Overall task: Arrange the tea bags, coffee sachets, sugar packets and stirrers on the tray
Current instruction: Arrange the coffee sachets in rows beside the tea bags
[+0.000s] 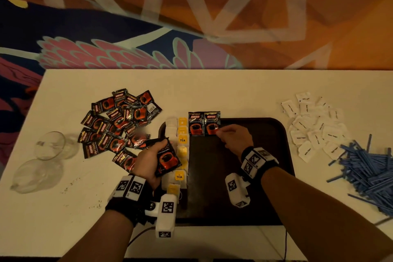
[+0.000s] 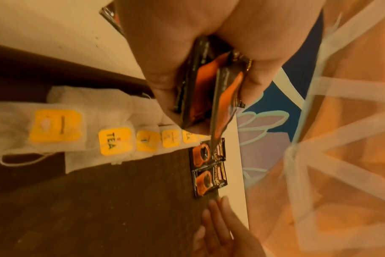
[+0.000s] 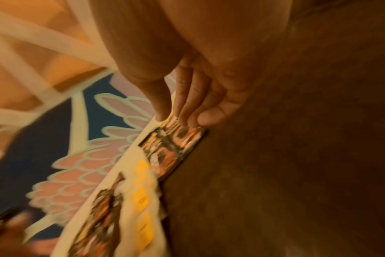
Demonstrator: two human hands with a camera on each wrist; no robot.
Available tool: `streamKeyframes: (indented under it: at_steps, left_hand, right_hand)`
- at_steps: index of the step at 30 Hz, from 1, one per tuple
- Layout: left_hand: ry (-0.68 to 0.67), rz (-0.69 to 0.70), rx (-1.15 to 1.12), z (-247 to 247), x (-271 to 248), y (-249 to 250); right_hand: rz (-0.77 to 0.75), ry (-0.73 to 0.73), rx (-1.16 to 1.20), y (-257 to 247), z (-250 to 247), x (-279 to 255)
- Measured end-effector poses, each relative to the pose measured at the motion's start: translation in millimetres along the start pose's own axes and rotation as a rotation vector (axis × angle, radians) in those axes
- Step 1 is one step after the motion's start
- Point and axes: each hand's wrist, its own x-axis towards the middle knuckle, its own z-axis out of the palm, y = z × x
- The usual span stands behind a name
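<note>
A white table (image 1: 234, 91) is standing on a patterned carpet (image 1: 106, 27), which is showing orange ground with pale bands, a navy patch and pink scalloped shapes. Two clear glasses (image 1: 51, 144) are lying near the table's left edge (one nearer, one farther, just beside each other). Small dark specks (image 1: 70, 189) are dotting the tabletop near them. A thin dark cable (image 1: 286, 244) is trailing over the near edge.
</note>
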Motion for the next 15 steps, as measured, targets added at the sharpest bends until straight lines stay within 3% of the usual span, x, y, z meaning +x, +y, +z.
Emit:
streamKeyframes:
  at_steps: [4, 6, 9, 12, 15]
  left_hand:
    - [0.004, 0.051, 0.086, 22, -6, -2]
    - [-0.024, 0.086, 0.116, 32, -9, -5]
    - [-0.045, 0.123, 0.150, 43, -15, -4]
    - [-0.083, 0.064, 0.117, 49, -20, -2]
    - [-0.028, 0.044, 0.164, 49, -16, -4]
  right_hand:
    - [-0.128, -0.339, 0.004, -13, 16, -52]
    - [-0.160, -0.407, -0.002, -15, 22, -66]
    - [-0.174, -0.328, 0.004, -14, 21, -72]
    - [-0.227, -0.238, -0.059, -12, 13, -72]
    - [-0.281, -0.190, -0.139, -11, 9, -74]
